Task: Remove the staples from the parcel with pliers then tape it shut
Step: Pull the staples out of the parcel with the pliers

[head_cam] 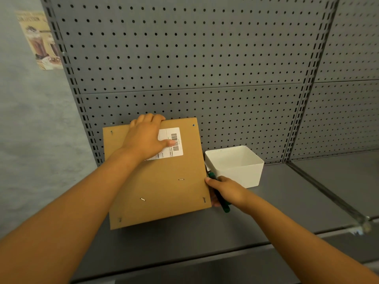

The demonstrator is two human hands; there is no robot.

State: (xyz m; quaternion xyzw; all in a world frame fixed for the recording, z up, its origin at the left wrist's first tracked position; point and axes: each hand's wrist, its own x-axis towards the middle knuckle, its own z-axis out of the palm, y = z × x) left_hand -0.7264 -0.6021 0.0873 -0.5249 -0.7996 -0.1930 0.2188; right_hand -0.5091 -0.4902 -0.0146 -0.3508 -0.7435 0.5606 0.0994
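A flat brown cardboard parcel (164, 181) lies on the grey shelf (287, 197), with a white barcode label (174, 144) near its far edge. Several metal staples (181, 179) stick in its top face and corners. My left hand (145, 138) lies on the parcel's far edge, fingers curled over it and thumb on the label. My right hand (225, 191) is at the parcel's right edge and grips green-handled pliers (222, 201); their jaws point toward the far right side of the parcel and are partly hidden.
A white open plastic bin (246, 173) stands just right of the parcel, behind my right hand. A grey pegboard wall (184, 58) rises behind the shelf. A metal divider rail (328, 193) runs along the shelf at right.
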